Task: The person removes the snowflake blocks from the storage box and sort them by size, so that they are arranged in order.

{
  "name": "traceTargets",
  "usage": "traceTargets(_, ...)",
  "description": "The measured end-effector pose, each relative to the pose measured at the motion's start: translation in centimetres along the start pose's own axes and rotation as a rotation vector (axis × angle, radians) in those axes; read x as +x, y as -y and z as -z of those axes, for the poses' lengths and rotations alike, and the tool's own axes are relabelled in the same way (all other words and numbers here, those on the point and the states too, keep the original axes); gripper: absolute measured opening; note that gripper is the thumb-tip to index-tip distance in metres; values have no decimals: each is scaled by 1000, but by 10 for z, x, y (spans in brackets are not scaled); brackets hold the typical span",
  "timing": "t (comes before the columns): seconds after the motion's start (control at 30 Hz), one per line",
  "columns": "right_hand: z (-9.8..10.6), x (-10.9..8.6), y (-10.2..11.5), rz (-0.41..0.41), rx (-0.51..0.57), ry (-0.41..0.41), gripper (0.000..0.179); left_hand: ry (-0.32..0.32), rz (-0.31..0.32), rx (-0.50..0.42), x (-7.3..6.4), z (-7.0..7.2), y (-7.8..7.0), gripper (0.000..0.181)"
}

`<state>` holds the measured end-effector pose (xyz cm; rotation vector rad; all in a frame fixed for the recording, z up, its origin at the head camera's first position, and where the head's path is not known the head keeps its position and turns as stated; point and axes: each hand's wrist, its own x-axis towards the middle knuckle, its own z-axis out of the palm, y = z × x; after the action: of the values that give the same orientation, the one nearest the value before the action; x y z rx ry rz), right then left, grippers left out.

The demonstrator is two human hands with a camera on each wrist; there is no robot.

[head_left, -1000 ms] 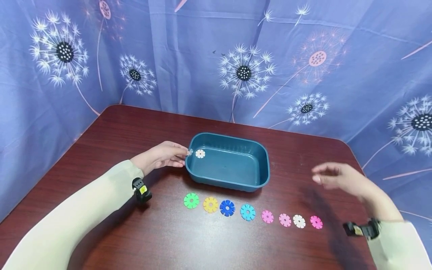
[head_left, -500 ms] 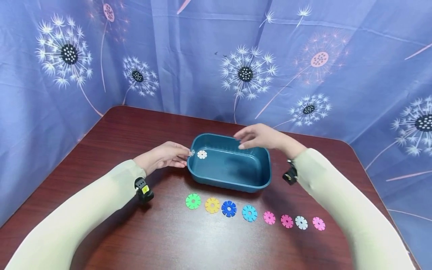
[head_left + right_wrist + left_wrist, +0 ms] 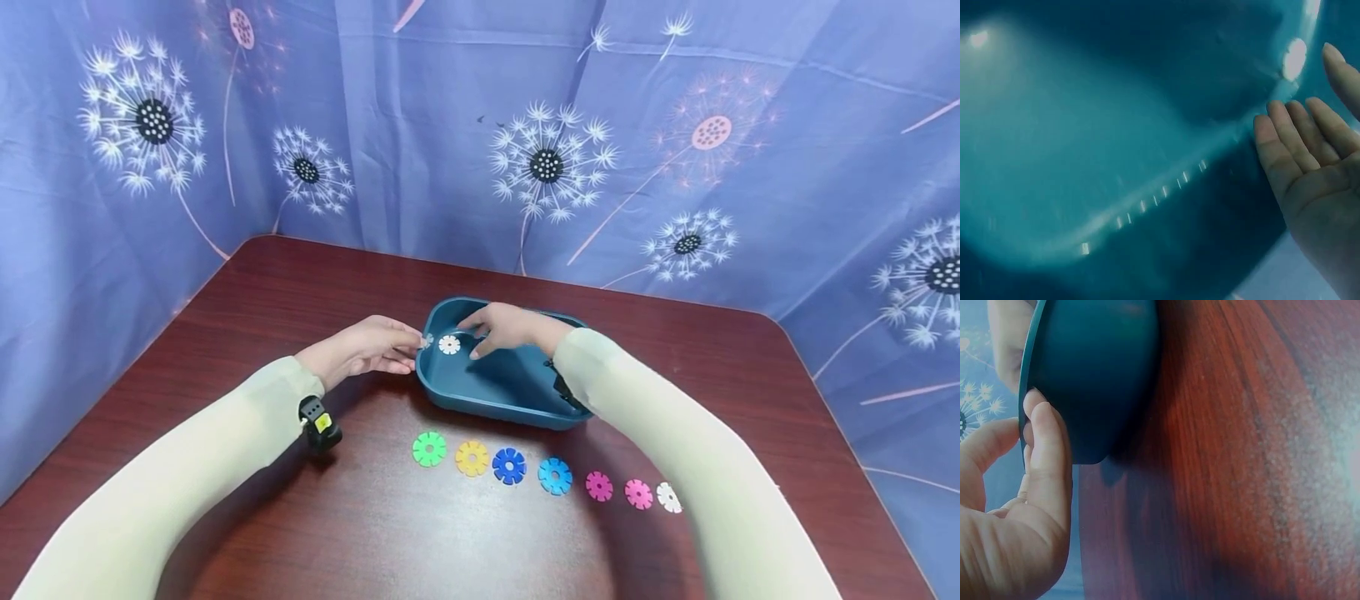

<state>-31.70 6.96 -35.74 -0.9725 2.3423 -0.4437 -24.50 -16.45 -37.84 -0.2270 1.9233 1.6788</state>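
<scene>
A teal plastic basin (image 3: pixel 495 408) stands on the table. My left hand (image 3: pixel 369 344) pinches its left rim between thumb and fingers; the left wrist view shows the fingertips (image 3: pixel 1041 415) against the outer wall. Inside the basin, near that end, lies a white notched, flower-shaped plastic disc (image 3: pixel 449 344). My right hand (image 3: pixel 510 327) reaches over the far rim into the basin, thumb and fingers spread just right of the disc. In the right wrist view its fingers (image 3: pixel 1282 134) are almost straight with nothing between them, and the white disc (image 3: pixel 1294 59) appears as a bright blur beyond.
In front of the basin runs a row of notched discs: green (image 3: pixel 430 448), yellow (image 3: pixel 472 458), dark blue (image 3: pixel 509 466), light blue (image 3: pixel 555 476), two pink ones and a white one (image 3: pixel 669 497). My right sleeve (image 3: pixel 675 425) crosses over the row's right end. A blue dandelion curtain (image 3: pixel 420 167) hangs behind the table.
My right hand has swept left from the table's right side, over the basin and down into it beside the white disc. The sleeve now covers the rightmost pink disc. My left hand stays on the rim.
</scene>
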Motion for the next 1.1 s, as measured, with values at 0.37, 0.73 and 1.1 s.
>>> traceTargets(0.37,-22,21,-1,37,-6,-91,50,6,6,-11,-1,0,0,39)
traceTargets(0.73,-31,26,0,26,8,-148,26,5,10,-6,-1,-1,-1,39)
traceTargets(1.1,17,-26,1,-4,151,-241,12,3,-10,-14,0,2,2,35)
